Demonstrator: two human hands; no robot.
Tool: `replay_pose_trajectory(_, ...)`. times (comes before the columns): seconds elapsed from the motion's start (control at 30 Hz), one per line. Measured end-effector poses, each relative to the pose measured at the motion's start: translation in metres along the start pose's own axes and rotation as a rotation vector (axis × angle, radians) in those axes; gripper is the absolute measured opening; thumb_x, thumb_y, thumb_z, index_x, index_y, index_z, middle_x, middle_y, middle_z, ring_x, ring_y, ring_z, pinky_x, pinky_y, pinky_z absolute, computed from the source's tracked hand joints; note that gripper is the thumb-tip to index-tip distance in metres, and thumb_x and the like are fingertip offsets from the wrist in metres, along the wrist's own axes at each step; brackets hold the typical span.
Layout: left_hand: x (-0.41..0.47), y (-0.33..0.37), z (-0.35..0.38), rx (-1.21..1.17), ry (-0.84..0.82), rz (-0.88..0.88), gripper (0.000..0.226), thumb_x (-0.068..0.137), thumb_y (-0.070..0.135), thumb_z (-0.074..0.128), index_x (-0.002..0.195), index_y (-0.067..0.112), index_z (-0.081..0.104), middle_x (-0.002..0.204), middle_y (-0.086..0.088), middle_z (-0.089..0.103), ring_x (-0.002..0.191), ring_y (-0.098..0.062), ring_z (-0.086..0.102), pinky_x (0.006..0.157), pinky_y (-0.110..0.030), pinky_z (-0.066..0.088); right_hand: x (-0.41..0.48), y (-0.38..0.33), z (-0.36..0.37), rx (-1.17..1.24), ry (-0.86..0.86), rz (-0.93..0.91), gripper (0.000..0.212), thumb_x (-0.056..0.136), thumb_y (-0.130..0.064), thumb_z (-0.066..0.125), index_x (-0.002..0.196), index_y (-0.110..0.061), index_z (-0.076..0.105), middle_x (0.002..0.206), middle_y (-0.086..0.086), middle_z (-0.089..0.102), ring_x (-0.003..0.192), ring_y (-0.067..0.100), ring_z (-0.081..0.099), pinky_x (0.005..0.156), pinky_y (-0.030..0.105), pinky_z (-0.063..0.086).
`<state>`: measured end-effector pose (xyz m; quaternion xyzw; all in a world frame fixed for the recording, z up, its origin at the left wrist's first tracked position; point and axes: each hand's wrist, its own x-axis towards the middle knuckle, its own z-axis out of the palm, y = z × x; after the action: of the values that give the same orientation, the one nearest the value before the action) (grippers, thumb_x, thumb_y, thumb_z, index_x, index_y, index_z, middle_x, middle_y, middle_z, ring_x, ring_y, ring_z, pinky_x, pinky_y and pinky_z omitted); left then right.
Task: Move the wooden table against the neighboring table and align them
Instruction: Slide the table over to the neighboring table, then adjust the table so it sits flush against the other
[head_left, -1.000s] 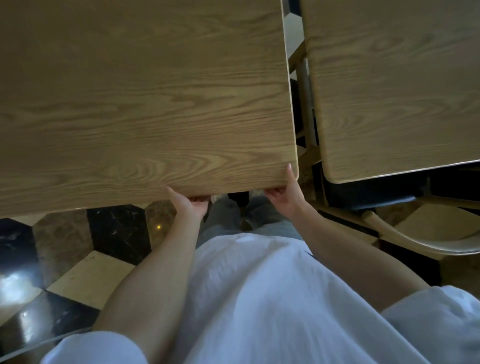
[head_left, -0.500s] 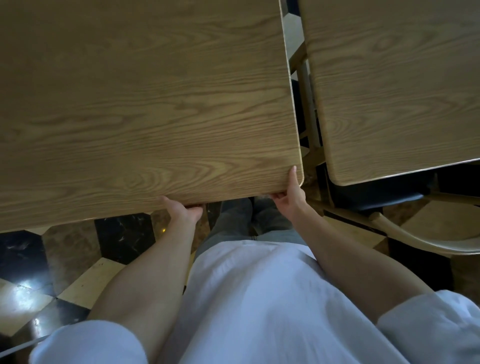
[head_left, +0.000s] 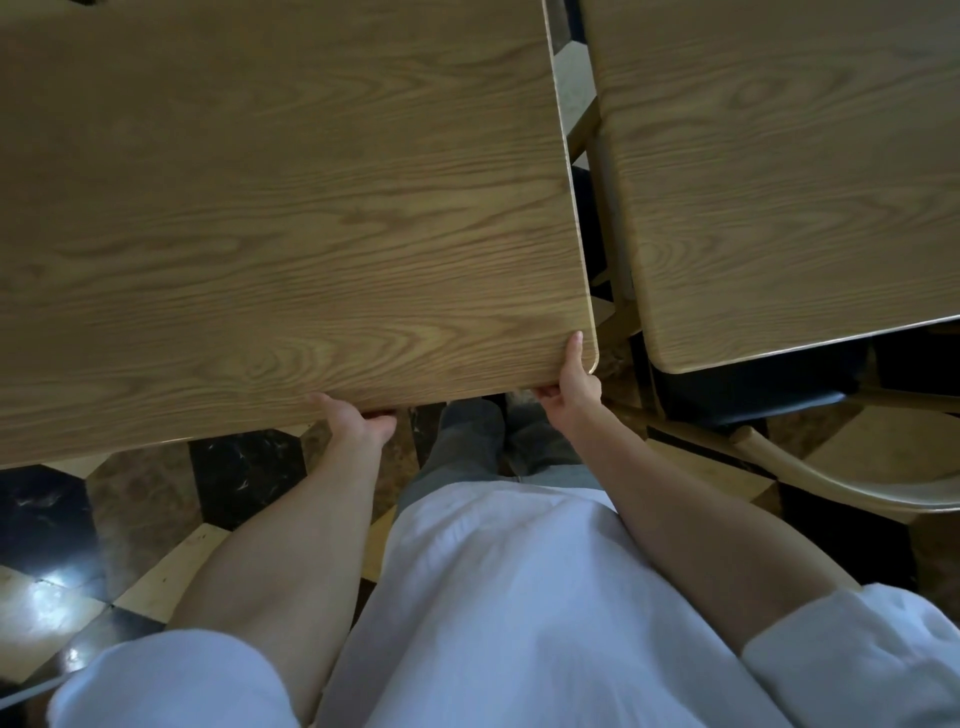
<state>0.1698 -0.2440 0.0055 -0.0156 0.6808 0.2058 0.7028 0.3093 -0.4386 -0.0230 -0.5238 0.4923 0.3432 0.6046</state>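
A light oak wooden table (head_left: 291, 218) fills the left and middle of the head view. Its near edge slants up toward the right. My left hand (head_left: 358, 418) grips that near edge from below, thumb on top. My right hand (head_left: 571, 382) holds the near right corner, thumb lying on the tabletop and fingers curled under. The neighboring table (head_left: 779, 171), same wood, stands at the right. A narrow gap, wider near me, separates the two tops. The neighboring table's near edge sits farther from me than the held table's corner.
A wooden chair with a curved back (head_left: 852, 483) and black seat (head_left: 753, 395) stands under the neighboring table's near edge, right of my right arm. Chair legs (head_left: 613, 218) show through the gap. The floor (head_left: 156, 519) is glossy patterned tile.
The held table's near right corner has moved slightly toward me and to the right, closing in on the neighboring table. Both hands kept their grip on the near edge.
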Motion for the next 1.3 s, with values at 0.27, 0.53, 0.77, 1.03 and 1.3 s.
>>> replay_pose_trajectory(0.27, -0.005, -0.013, 0.003, 0.009, 0.038, 0.022, 0.083, 0.094, 0.072, 0.036, 0.159, 0.024, 0.016, 0.158, -0.015, 0.028, 0.141, -0.039, 0.032, 0.115, -0.058, 0.026, 0.004, -0.010, -0.011, 0.000, -0.029, 0.016, 0.070, 0.080, -0.052, 0.066, 0.127, -0.008, 0.039, 0.121, 0.013, 0.050, 0.110, 0.032, 0.055, 0.090, 0.051, 0.053)
replay_pose_trajectory(0.53, -0.012, -0.036, 0.009, -0.010, 0.054, 0.011, 0.085, 0.094, 0.072, 0.038, 0.159, 0.021, 0.018, 0.156, -0.016, 0.031, 0.140, -0.039, 0.035, 0.115, -0.057, 0.027, 0.004, -0.027, -0.026, -0.015, -0.043, 0.007, 0.068, 0.080, -0.053, 0.066, 0.125, -0.008, 0.041, 0.110, 0.010, 0.052, 0.103, 0.030, 0.056, 0.068, 0.041, 0.057)
replay_pose_trajectory(0.77, -0.018, -0.054, 0.013, -0.001, 0.058, 0.024, 0.082, 0.096, 0.069, 0.037, 0.159, 0.022, 0.015, 0.157, -0.016, 0.029, 0.141, -0.039, 0.032, 0.116, -0.056, 0.026, 0.010, -0.039, -0.038, -0.027, -0.055, -0.001, 0.058, 0.081, -0.054, 0.066, 0.111, -0.009, 0.044, 0.108, 0.009, 0.055, 0.099, 0.028, 0.058, 0.067, 0.041, 0.057)
replay_pose_trajectory(1.03, -0.019, -0.062, 0.014, -0.008, 0.087, 0.044, 0.081, 0.097, 0.067, 0.038, 0.159, 0.022, 0.013, 0.158, -0.017, 0.027, 0.142, -0.039, 0.031, 0.116, -0.057, 0.025, 0.014, -0.044, -0.044, -0.010, -0.056, -0.001, 0.069, 0.080, -0.053, 0.067, 0.124, -0.006, 0.043, 0.119, 0.011, 0.052, 0.106, 0.030, 0.056, 0.077, 0.044, 0.057)
replay_pose_trajectory(1.3, -0.024, -0.060, 0.001, -0.022, -0.011, 0.014, 0.083, 0.095, 0.064, 0.048, 0.157, 0.017, 0.020, 0.154, -0.018, 0.032, 0.139, -0.038, 0.035, 0.115, -0.053, 0.028, 0.010, -0.045, -0.045, 0.121, -0.045, 0.021, 0.069, 0.077, -0.045, 0.074, 0.126, -0.009, 0.041, 0.111, 0.009, 0.052, 0.110, 0.033, 0.054, 0.090, 0.050, 0.052)
